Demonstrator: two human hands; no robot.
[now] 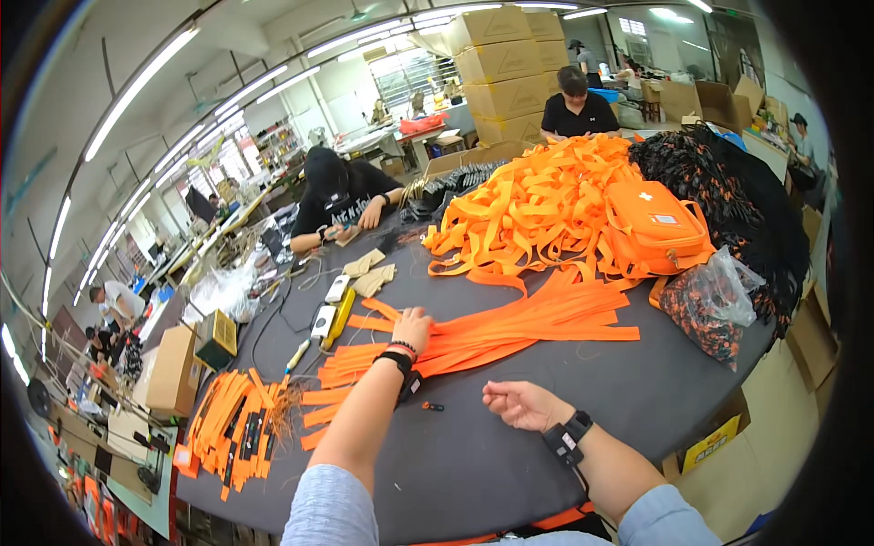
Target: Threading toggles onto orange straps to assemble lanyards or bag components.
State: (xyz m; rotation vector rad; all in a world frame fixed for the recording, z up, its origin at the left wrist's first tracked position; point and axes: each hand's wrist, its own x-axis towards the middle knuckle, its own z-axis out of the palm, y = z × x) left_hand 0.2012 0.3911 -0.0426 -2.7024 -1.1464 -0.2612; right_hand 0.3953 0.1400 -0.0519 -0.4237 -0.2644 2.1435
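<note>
My left hand reaches onto a long bundle of flat orange straps, its fingers bent down around a strap; the fingertips are partly hidden. My right hand is held over the dark table, nearer to me, with fingers curled together; whether something small is between them I cannot make out. Between my hands lies a small black and orange piece. Toward my left is a pile of short orange strips, some with black parts.
A large heap of orange webbing covers the far side, with an orange bag on it. Beside it are a clear plastic bag of small parts and black cords. Power strips lie left. Two people sit opposite.
</note>
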